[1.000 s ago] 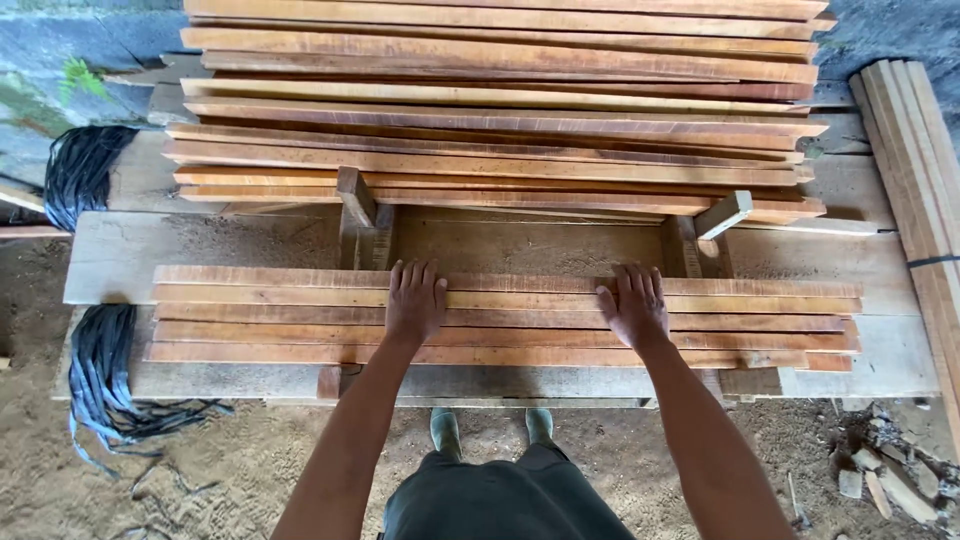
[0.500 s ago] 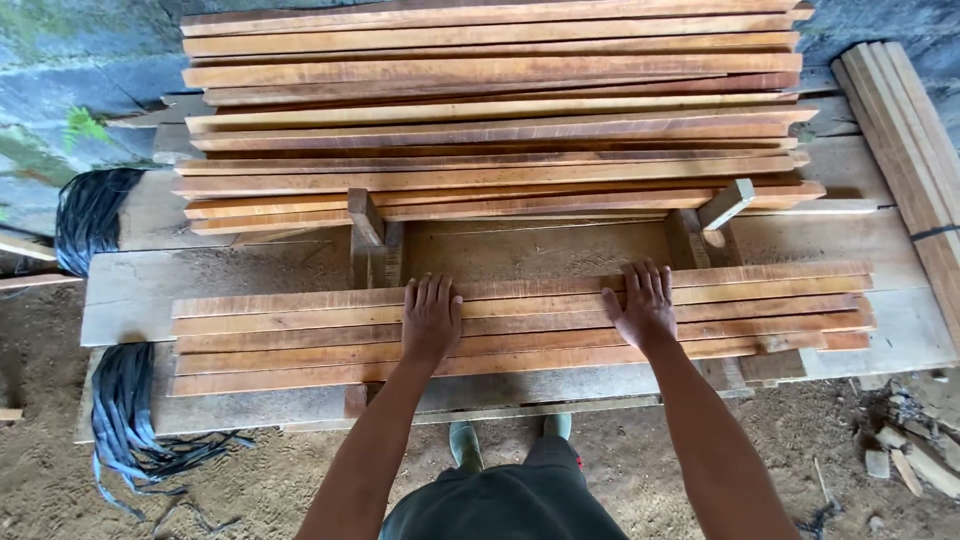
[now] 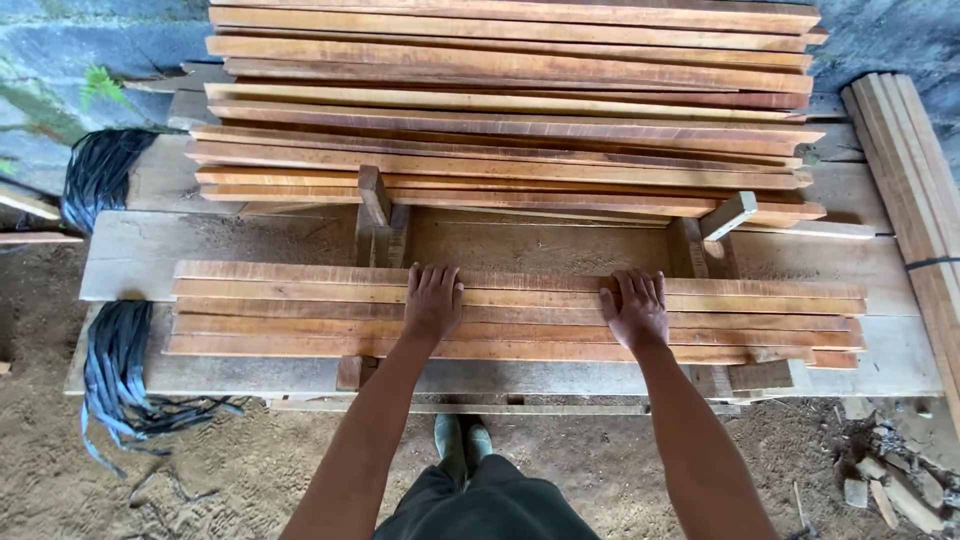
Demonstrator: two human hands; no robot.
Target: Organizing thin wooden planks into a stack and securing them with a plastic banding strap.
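left hand [image 3: 432,300]: i've got it flat, fingers spread, on the slat row [image 3: 300,310], gripping nothing.
right hand [image 3: 634,308]: same, palm down.
change: row under my palms squared up, no longer skewed.

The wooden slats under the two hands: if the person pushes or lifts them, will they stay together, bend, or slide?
The wooden slats look stiff: long, straight, sawn strips. They lie loose, with no strap visible, so a push would probably slide them apart. The left hand and right hand press near the middle; lifted there, the long ends may sag slightly.
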